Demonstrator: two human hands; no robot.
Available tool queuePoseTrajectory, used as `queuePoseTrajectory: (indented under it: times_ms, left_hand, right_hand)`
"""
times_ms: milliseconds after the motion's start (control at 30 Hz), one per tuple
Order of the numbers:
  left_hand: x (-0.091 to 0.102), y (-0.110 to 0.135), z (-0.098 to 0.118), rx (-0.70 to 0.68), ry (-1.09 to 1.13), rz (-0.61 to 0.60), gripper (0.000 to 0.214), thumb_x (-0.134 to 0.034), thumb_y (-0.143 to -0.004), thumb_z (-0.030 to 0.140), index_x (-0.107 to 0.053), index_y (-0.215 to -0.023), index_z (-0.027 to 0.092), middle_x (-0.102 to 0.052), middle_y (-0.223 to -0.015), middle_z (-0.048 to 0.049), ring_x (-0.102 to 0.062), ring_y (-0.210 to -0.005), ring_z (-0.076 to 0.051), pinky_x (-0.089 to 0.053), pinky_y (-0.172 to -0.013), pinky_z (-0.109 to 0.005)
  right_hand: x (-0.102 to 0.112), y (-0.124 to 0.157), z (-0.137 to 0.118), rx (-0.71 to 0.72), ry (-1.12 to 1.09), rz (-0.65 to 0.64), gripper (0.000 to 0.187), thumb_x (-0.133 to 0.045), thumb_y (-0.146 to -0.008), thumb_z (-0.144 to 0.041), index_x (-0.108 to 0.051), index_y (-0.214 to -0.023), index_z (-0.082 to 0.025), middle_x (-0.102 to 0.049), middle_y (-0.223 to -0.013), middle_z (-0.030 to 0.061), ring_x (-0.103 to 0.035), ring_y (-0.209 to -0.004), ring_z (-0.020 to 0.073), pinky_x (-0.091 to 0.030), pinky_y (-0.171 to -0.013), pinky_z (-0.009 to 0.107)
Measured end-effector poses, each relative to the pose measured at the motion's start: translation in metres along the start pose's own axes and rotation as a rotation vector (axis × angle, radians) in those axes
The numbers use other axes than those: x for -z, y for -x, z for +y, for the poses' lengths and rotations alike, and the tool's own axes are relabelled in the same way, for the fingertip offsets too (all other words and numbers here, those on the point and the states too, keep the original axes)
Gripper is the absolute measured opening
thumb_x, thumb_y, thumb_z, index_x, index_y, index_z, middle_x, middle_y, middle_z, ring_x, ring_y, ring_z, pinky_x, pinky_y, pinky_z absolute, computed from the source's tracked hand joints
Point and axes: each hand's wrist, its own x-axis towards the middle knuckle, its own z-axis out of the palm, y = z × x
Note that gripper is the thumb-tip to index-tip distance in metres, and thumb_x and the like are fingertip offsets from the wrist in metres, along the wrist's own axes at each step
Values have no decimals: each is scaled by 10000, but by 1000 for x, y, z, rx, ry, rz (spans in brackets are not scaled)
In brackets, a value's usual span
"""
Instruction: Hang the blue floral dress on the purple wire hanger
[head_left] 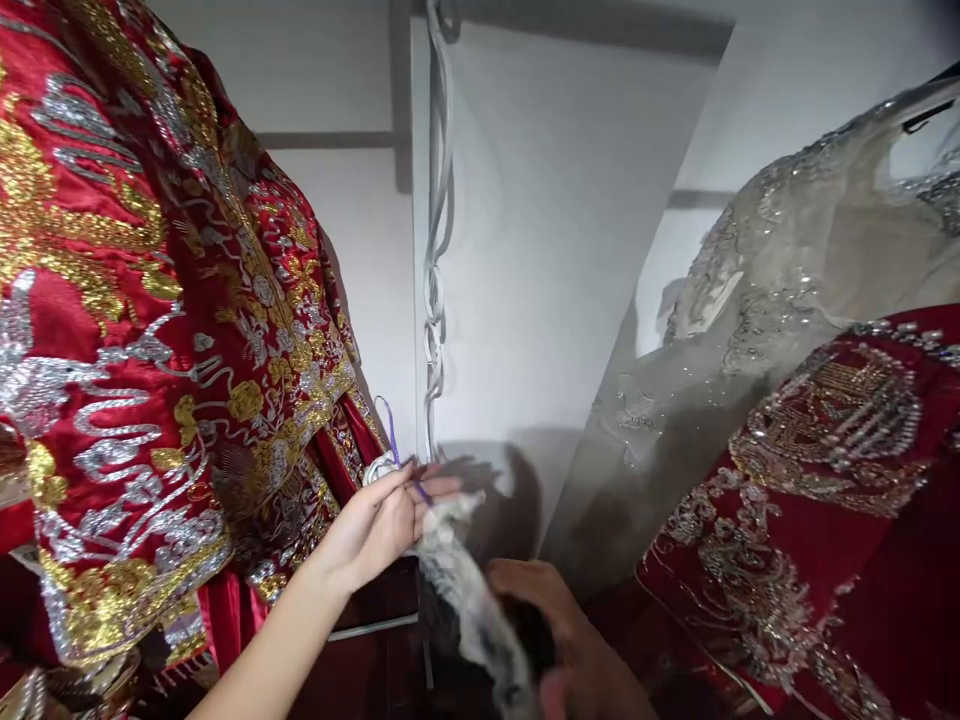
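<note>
My left hand [382, 525] is closed, thumb against fingers, on a thin purple ribbon [393, 440] that loops up above the fingertips. The ribbon also crosses the fingers toward a strip of white lacy fabric [469, 580], which hangs down between my hands and is blurred. A bundled white piece [379, 468] sits just behind my left thumb. My right hand [536, 590] is in shadow, low and to the right of the lace, with its fingers curled. What lies inside it is too dark to make out.
A red jacket [255, 400] with gold and silver embroidery hangs at left. At right hang a sheer beaded pale gown [802, 260] and a red beaded garment [825, 470]. Knotted white cord [439, 200] runs down the pale wall [540, 250] ahead.
</note>
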Motion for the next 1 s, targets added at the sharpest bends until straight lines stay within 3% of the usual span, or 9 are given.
queuePoseTrajectory:
  times_ms: [100,233,367,533,633,733,833,900,1000]
  left_hand:
    - [10,0,-8,118,-49,2,212,-647,-888,294,-603,-1026,139,-533,-687,12,-514,-551,-84,-441,-571,-219]
    - [14,17,-7,323,-413,-45,276,-671,-880,393,-577,-1021,174,-383,-591,80,-206,-440,-29,-182,-405,-158]
    - [18,26,7,259,-855,-28,393,-571,-907,536,-624,-874,148,-399,-564,55,-264,-455,-57,-178,-398,-185]
    - [27,18,39,-222,-1447,288,389,-472,-957,485,-668,-846,168,-610,-707,-11,-552,-659,-153,-442,-629,-259]
    - [22,16,59,-539,-1642,541,291,-500,-958,426,-666,-930,189,-685,-895,-39,-631,-835,-208,-482,-781,-323]
    - [11,17,64,-1103,-1623,778,184,-591,-918,320,-661,-1034,196,-663,-1090,-80,-606,-1067,-248,-461,-956,-390]
    - [8,18,47,-1509,-1483,802,97,-605,-895,222,-654,-976,200,-654,-965,-64,-620,-989,-229,-491,-899,-377]
    - [11,16,26,-1399,-1472,701,101,-570,-917,207,-648,-980,207,-657,-906,-48,-635,-895,-203,-508,-813,-332]
    - [18,7,-7,-856,-1530,522,284,-491,-974,263,-593,-1238,243,-666,-904,-25,-629,-750,-157,-496,-715,-271]
  right_hand:
    - [14,-26,20,-167,-150,-287,816,-237,-855,-838,-770,-908,-222,-714,-708,112,-623,-552,233,-515,-542,382]
    - [34,-71,66,-118,95,163,479,-503,-901,-619,-718,-1068,-225,-730,-939,106,-661,-764,230,-531,-672,358]
    - [48,-96,95,9,333,89,371,-658,-831,-491,-704,-1119,-262,-678,-1171,75,-624,-1039,252,-491,-893,371]
    - [75,-123,85,-118,212,-145,460,-643,-841,-522,-542,-536,-192,-453,-527,-33,-410,-516,114,-335,-514,252]
    - [85,-159,53,-141,45,-69,455,-716,-779,-539,-542,-544,-190,-459,-518,-38,-412,-495,105,-322,-489,239]
    - [85,-203,16,-154,-158,41,386,-763,-737,-545,-663,-661,-181,-610,-596,5,-559,-557,154,-441,-546,258]
    - [85,-230,-6,-96,-300,139,381,-797,-714,-528,-733,-790,-160,-698,-686,44,-636,-618,187,-509,-605,283]
    - [89,-232,-8,-71,-314,206,388,-815,-700,-514,-748,-811,-149,-721,-712,56,-655,-625,190,-520,-610,282]
    - [93,-219,-2,-122,-299,274,412,-818,-697,-521,-758,-840,-139,-736,-706,70,-679,-621,204,-516,-572,279]
